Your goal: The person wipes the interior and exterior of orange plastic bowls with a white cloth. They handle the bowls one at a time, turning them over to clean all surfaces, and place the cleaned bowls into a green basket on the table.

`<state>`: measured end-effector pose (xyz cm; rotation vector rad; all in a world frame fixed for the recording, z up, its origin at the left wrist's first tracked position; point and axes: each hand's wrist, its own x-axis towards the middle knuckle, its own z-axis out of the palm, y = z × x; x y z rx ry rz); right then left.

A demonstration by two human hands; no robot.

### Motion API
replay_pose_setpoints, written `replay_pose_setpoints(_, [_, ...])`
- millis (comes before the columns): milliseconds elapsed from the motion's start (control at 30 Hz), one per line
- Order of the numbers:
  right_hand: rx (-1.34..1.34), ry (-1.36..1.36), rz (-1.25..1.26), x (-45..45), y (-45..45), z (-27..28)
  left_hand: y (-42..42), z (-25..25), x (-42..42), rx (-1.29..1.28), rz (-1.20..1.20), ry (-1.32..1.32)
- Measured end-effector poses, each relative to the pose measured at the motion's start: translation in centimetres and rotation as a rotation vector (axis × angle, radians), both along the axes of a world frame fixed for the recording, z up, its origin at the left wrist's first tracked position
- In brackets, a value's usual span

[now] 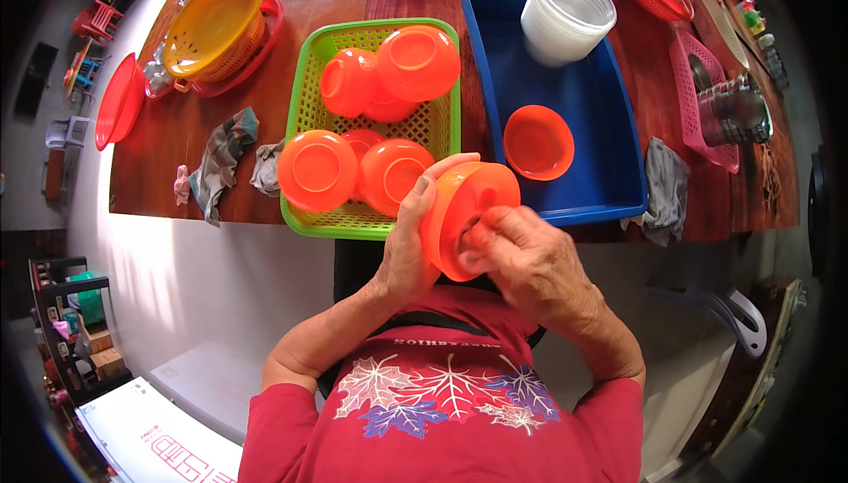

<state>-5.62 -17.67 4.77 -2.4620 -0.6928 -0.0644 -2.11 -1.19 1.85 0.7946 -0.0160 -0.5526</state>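
My left hand (412,244) grips an orange plastic bowl (440,218) from its left side, the bowl tilted so that its mouth faces right. The bunched fingers of my right hand (530,251) reach into the bowl; they are partly blurred, and whether anything is pinched in them cannot be seen. Just beyond, a green plastic basket (289,152) holds several upturned orange bowls (317,170), some overlapping. To the right, a blue plastic tray (583,112) contains one orange bowl (538,142), mouth up, and a stack of clear plastic tubs (568,13) at its far end.
Crumpled cloths (228,148) lie left of the basket, and a grey cloth (664,185) hangs over the wooden table's (199,172) edge right of the tray. A yellow colander (215,26) stands far left. At right, a pink basket (705,99) holds metal ware.
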Motion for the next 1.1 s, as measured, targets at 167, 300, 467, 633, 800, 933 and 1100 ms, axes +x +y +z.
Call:
replay_pose_setpoints(167, [-0.073,-0.086,-0.140,-0.1,0.2,-0.9,-0.3,-0.2,0.1,0.059,0.003,-0.056])
replay_pose_setpoints(300, [0.152,0.085,-0.092,-0.4,1.0,-0.9,-0.3,-0.2,0.0,0.076,-0.004,-0.035])
replay_pose_setpoints(467, [0.541,0.299,-0.092,0.3,1.9,0.1,-0.1,0.1,0.0,0.024,0.014,-0.035])
replay_pose_setpoints(633, [0.966,0.573,-0.297,0.8,3.0,0.8,-0.4,-1.0,-0.3,-0.046,0.012,0.066])
replay_pose_setpoints(800, [0.683,0.127,-0.044,0.6,2.1,-0.4,-0.4,-0.6,-0.4,-0.064,0.023,0.083])
replay_pose_setpoints(933, [0.734,0.192,-0.099,0.3,2.2,-0.2,-0.4,-0.6,-0.2,-0.062,0.015,0.093])
replay_pose_setpoints(1100, [0.950,0.415,-0.350,0.7,3.6,0.3,-0.6,-0.7,-0.6,0.024,0.041,0.052])
